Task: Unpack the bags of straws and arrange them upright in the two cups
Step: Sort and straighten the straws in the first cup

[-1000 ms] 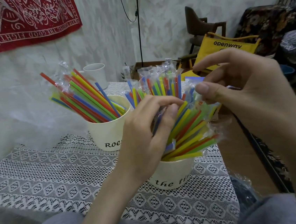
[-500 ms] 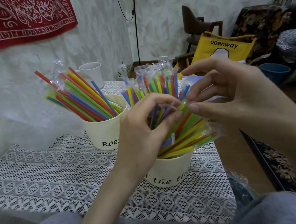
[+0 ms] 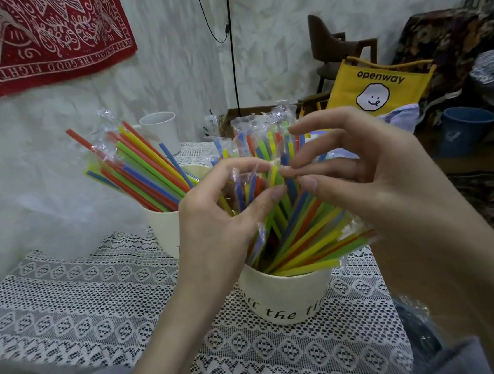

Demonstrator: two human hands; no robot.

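Above the near cup [image 3: 284, 292], both hands rose higher.

Wrapped colourful straws [image 3: 305, 235] splayed in cream cups [image 3: 284, 295]

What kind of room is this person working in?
Probably a home living space: a lace tablecloth, a red wall hanging, and a wooden chair by a patterned draped seat.
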